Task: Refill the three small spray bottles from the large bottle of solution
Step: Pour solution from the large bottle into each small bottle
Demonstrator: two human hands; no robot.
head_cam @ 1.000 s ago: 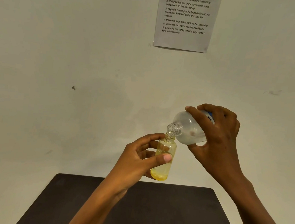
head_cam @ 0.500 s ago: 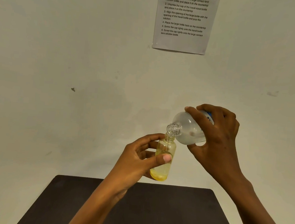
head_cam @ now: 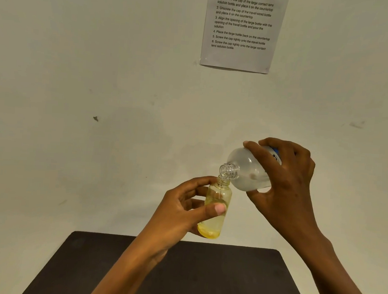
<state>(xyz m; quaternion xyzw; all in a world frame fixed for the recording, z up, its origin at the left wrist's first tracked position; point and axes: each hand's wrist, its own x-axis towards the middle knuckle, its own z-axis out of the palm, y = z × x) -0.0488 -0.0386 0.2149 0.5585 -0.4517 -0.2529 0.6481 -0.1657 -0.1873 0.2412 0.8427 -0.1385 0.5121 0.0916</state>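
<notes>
My left hand [head_cam: 183, 211] grips a small clear bottle [head_cam: 215, 218] with a yellow base, upright and uncapped, above the far edge of the table. My right hand [head_cam: 285, 184] grips the large frosted bottle [head_cam: 248, 172], tipped down to the left. Its open threaded neck sits right at the small bottle's mouth. A blue label shows between my right fingers. No other small bottles or caps are in view.
A dark brown table [head_cam: 201, 275] fills the bottom of the view below both hands. Behind is a pale wall with a printed instruction sheet [head_cam: 243, 27] taped near the top.
Both hands and bottles hold the same pouring pose. The view has shifted down very slightly, nothing else differs.
</notes>
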